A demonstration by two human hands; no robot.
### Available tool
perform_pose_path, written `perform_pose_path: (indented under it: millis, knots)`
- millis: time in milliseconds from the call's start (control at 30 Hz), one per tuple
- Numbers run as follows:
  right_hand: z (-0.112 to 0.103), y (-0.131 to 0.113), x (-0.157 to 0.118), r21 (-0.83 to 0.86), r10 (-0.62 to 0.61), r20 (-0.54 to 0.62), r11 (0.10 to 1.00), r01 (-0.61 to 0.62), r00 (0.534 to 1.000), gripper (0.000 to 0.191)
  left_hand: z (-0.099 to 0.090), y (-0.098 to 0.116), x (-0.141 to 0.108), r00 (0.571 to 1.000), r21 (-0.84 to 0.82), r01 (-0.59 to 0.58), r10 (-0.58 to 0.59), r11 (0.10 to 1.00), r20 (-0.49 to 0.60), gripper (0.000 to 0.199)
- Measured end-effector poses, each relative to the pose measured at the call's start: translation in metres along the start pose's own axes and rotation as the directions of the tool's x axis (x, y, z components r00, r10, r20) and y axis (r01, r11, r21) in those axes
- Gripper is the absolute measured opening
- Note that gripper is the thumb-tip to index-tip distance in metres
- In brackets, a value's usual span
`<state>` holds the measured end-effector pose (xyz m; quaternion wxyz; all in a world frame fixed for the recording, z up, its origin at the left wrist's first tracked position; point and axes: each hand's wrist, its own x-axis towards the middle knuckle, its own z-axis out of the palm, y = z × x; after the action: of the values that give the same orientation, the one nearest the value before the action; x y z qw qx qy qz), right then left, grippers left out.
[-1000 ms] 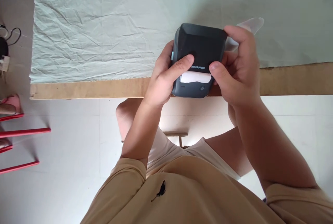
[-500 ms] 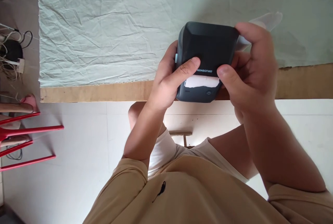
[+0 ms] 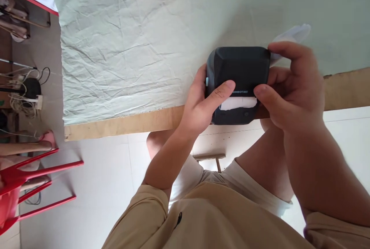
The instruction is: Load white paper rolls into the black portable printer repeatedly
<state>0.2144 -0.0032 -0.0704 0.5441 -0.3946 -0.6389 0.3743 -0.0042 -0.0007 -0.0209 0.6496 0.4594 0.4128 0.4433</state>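
A dark label printer with a blue side button is held above the table's front edge. White label paper sticks out of its slot, below the brand lettering. My left hand wraps round the printer's left side, its thumb lying across the top face. On the other side my right hand grips with the forefinger at the far right corner and the thumb beside the paper slot. Its other fingers are curled and partly hidden. Just behind that hand lies a crumpled clear plastic bag on the cloth.
Pale green wrinkled cloth covers the table, leaving a bare wooden edge in front. A red stool lies on the left, near another person's foot. Tangled cables and a power strip are beyond it.
The view has shifted, so the table and stool sit lower and farther right. The printer is tilted slightly differently; both hands keep their hold on it.
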Motion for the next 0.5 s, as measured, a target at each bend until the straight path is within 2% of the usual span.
perform_pose_path:
  millis: [267,500]
  knots:
    - [0.0,-0.006,0.0,-0.157,0.044,-0.076,0.986,-0.055,0.996,0.069,0.003,0.002,-0.002,1.0,-0.141,-0.01,0.014,0.99,0.025,0.043]
    - [0.005,-0.008,0.002,-0.178,0.043,-0.101,0.982,-0.061,0.994,0.071,0.001,-0.001,0.0,0.999,-0.138,-0.003,0.009,0.99,0.045,0.05]
